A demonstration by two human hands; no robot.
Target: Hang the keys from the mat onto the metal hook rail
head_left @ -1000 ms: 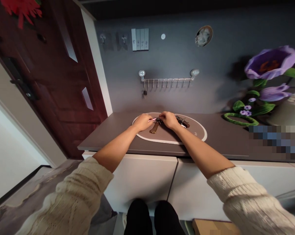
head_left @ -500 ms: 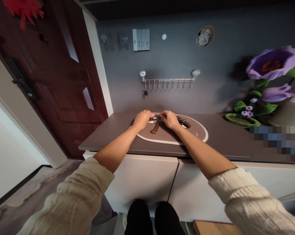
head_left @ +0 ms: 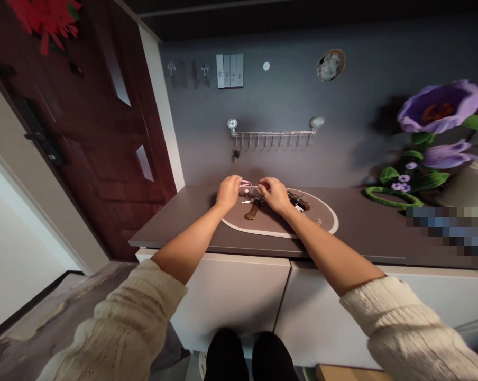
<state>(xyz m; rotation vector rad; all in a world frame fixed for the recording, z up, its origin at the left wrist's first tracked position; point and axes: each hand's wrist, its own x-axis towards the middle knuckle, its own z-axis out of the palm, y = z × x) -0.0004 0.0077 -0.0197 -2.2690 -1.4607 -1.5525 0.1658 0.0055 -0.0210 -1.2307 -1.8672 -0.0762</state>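
Observation:
My left hand [head_left: 228, 192] is closed in a pinch on a thin pink strap [head_left: 245, 183], with small metal pieces hanging just below it. Close by on the right, the fingers of my right hand [head_left: 275, 193] are pressed together; whatever is between them is hidden. Under both hands lies an oval brown mat [head_left: 278, 225] with a pale rim. A brown key fob [head_left: 252, 211] rests on it between my hands, a silver key [head_left: 245, 201] near its upper end. Partly behind my right hand is a bunch of keys [head_left: 299, 199] with dark holders.
A clear hook rail [head_left: 274, 133] is fixed to the grey wall behind the counter [head_left: 167, 222], one dark key [head_left: 236, 154] hanging at its left end. Purple artificial flowers [head_left: 441, 108] stand at the right. A dark red door [head_left: 104, 132] is on the left.
My left hand has lifted slightly off the pile with the pink strap, uncovering the silver key and part of the mat. My right hand stays nearly in place. The view has tilted slightly.

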